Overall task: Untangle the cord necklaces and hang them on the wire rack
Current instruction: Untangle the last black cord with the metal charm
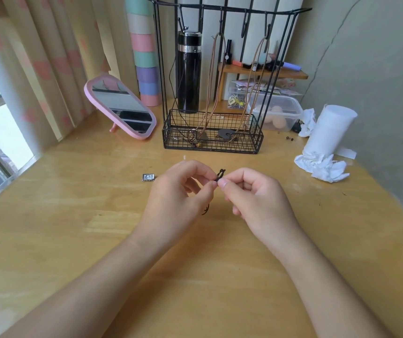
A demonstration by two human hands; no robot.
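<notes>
Knot-picking under way, both hands working at one spot. Passing over the small metal piece point(148, 177) lying on the table point(73, 215) well left of the fingers, untouched. Pinching one side of the black cord point(220, 175) between thumb and forefinger of the left hand point(181, 191), with the other fingers curling loosely inward and a loose tail dangling under that palm. Holding the small twisted loop just above the two pinches, in plain sight. Aiming afterwards, presumably, for a free hook on the wire rack point(210, 142) straight beyond the fingertips, already carrying two brown cord necklaces point(212, 76). Pinching the other side with the right hand point(256, 195), thumb tip pressing against forefinger, other fingers curling in. Probably needing, for a clean job: easing the pinches slightly apart rather than tugging, rolling the twist open, feeding the tail back through, and avoiding any hard pull likely to cinch the knot. Ignoring the crumpled tissue point(322, 167) far right of the fingers.
</notes>
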